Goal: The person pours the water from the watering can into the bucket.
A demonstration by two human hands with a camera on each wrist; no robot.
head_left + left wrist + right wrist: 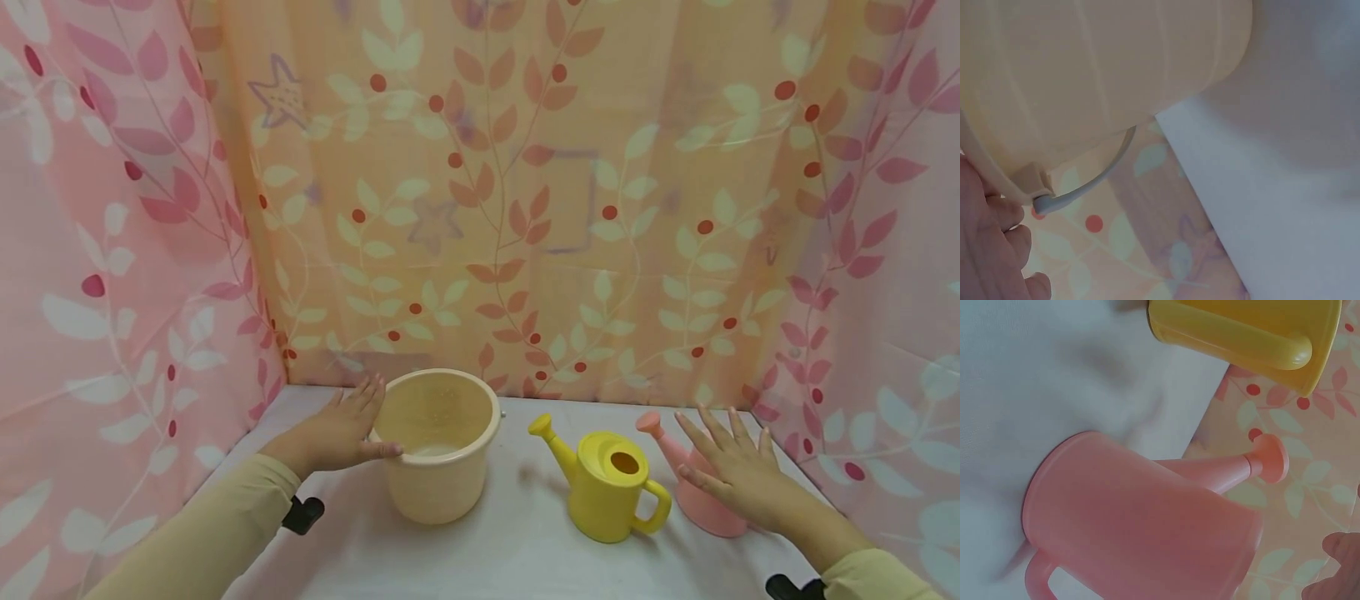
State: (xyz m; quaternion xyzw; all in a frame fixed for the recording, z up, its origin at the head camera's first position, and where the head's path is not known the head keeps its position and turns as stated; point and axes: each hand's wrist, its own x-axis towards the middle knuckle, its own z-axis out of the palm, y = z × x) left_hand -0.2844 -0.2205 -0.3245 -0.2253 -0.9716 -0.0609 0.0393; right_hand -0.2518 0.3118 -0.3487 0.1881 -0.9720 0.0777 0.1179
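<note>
My left hand (339, 432) is at the left side of a cream bucket (438, 493), fingers extended and thumb over the near rim. The left wrist view shows the bucket's wall and its thin grey handle (1099, 178), hanging behind, with fingertips beside the rim. Over a pink watering can (711, 515) my right hand (738, 475) is spread, covering much of the can in the head view. In the right wrist view the pink can's body and spout show whole, with a bit of my fingers (1338, 565) past its top.
Between bucket and pink can stands a yellow watering can (600, 498), spout to the left and handle to the right. All three stand on a white tabletop (517, 550). Leaf-patterned curtains (525, 208) enclose the back and both sides.
</note>
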